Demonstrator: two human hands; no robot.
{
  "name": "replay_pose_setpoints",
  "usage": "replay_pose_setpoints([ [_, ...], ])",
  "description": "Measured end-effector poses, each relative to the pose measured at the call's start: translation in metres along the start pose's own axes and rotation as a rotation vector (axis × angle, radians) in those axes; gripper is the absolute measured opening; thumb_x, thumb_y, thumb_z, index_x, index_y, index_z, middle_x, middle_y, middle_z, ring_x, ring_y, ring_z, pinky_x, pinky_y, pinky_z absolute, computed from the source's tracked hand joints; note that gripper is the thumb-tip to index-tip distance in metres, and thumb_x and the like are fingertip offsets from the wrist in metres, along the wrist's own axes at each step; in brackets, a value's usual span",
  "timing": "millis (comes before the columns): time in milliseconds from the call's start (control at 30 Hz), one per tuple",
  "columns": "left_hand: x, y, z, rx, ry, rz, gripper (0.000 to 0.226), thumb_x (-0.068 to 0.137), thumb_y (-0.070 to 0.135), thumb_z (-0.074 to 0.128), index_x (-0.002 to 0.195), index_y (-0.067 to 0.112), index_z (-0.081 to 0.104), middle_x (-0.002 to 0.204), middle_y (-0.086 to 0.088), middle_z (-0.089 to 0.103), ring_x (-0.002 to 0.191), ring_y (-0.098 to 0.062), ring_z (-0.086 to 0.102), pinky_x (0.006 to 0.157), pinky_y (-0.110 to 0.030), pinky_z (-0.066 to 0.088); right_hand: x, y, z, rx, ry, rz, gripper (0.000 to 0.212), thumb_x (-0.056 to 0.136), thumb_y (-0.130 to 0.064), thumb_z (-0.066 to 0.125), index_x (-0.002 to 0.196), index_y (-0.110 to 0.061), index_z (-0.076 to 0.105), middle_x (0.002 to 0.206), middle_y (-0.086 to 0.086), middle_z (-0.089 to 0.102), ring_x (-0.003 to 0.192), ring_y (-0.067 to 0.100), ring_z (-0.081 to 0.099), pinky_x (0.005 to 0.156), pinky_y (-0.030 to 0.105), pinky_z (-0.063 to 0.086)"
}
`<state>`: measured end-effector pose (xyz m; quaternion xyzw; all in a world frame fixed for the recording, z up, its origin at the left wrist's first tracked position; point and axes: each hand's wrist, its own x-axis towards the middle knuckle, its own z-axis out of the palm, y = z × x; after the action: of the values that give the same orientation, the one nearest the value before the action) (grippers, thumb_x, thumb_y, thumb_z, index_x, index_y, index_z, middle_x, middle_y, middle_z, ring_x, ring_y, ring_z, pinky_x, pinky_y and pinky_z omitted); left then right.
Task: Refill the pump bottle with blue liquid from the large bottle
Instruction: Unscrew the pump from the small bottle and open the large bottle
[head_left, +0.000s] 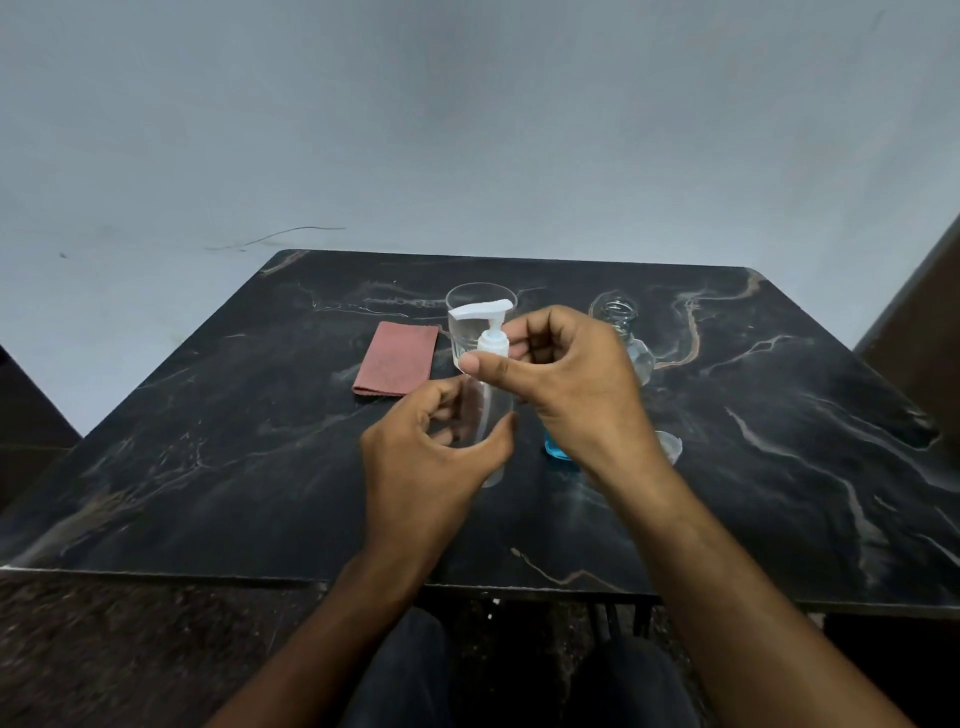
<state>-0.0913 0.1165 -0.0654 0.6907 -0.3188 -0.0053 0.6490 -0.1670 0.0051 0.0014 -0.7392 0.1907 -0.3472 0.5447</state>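
The clear pump bottle (493, 410) stands upright at the middle of the black marble table (208, 467). My left hand (431, 457) curls around its body, thumb on the right side and fingers on the left. My right hand (566, 379) pinches the white pump collar (492, 344) between thumb and fingers, with the white pump spout (480, 310) pointing left above it. The large bottle stands just behind my right hand and is mostly hidden; its open threaded neck (618, 307) and a band of blue liquid (558, 451) at its base show.
A clear drinking glass (467, 296) stands right behind the pump bottle. A folded red cloth (397, 359) lies to its left. A small white cap (671, 447) lies on the table by my right wrist. A wall rises behind the table.
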Motion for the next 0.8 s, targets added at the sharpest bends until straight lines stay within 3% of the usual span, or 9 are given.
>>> replay_pose_setpoints([
  [133,0.001,0.001,-0.001,-0.008,-0.012,0.005,0.038,0.073,0.026,0.09,0.108,0.021,0.077,0.093,0.011,0.079,0.085,0.0,0.075,0.076,-0.016,0.059,0.001,0.0,-0.005,0.138,-0.068,-0.016,0.016,0.077,-0.006,0.083,0.092,-0.01,0.078,0.076,-0.001,0.076,0.067,0.001,0.066,0.062,0.015,0.051],
  [233,0.002,0.004,-0.002,0.0,-0.032,0.033,0.041,0.073,0.03,0.088,0.111,0.019,0.076,0.095,0.011,0.079,0.086,0.002,0.075,0.075,-0.012,0.057,0.001,0.0,-0.004,0.105,-0.132,-0.001,0.025,0.077,-0.011,0.084,0.1,-0.015,0.074,0.076,0.002,0.067,0.07,0.008,0.06,0.064,0.02,0.05],
  [333,0.003,0.006,-0.001,-0.006,-0.038,0.043,0.041,0.074,0.031,0.087,0.112,0.018,0.076,0.097,0.011,0.079,0.088,0.002,0.075,0.074,-0.009,0.056,0.002,0.001,0.0,0.106,-0.047,0.002,0.026,0.068,-0.015,0.09,0.088,-0.014,0.074,0.07,-0.002,0.067,0.068,0.01,0.06,0.067,0.026,0.057],
  [400,0.003,0.005,-0.001,-0.023,-0.031,0.033,0.036,0.075,0.026,0.087,0.109,0.017,0.076,0.095,0.01,0.079,0.086,0.001,0.075,0.074,-0.01,0.056,0.004,0.001,-0.001,0.125,-0.029,-0.019,0.02,0.071,-0.015,0.089,0.087,-0.01,0.078,0.075,0.005,0.075,0.069,0.01,0.066,0.068,0.027,0.06],
  [467,0.004,0.004,-0.003,-0.036,-0.037,0.025,0.033,0.077,0.022,0.086,0.108,0.016,0.076,0.094,0.009,0.079,0.085,-0.001,0.076,0.074,-0.012,0.057,0.007,0.0,-0.003,0.109,-0.071,-0.036,0.015,0.077,-0.016,0.084,0.089,-0.01,0.08,0.081,0.003,0.077,0.072,0.004,0.067,0.064,0.019,0.055],
  [633,0.01,0.002,-0.011,-0.05,-0.102,0.025,0.034,0.08,0.024,0.08,0.112,0.018,0.075,0.097,0.008,0.08,0.088,-0.005,0.077,0.077,-0.019,0.061,0.01,-0.003,0.001,0.14,-0.203,-0.051,0.019,0.091,-0.012,0.07,0.109,-0.011,0.075,0.104,0.006,0.078,0.089,0.004,0.068,0.068,0.013,0.048],
  [800,0.007,-0.005,-0.016,-0.069,-0.119,-0.003,0.038,0.078,0.033,0.073,0.113,0.017,0.074,0.097,0.004,0.079,0.088,-0.009,0.077,0.076,-0.02,0.06,0.018,-0.014,0.003,0.277,-0.153,-0.127,0.019,0.09,-0.01,0.071,0.108,-0.014,0.075,0.099,0.001,0.079,0.092,0.006,0.071,0.069,0.011,0.049],
])
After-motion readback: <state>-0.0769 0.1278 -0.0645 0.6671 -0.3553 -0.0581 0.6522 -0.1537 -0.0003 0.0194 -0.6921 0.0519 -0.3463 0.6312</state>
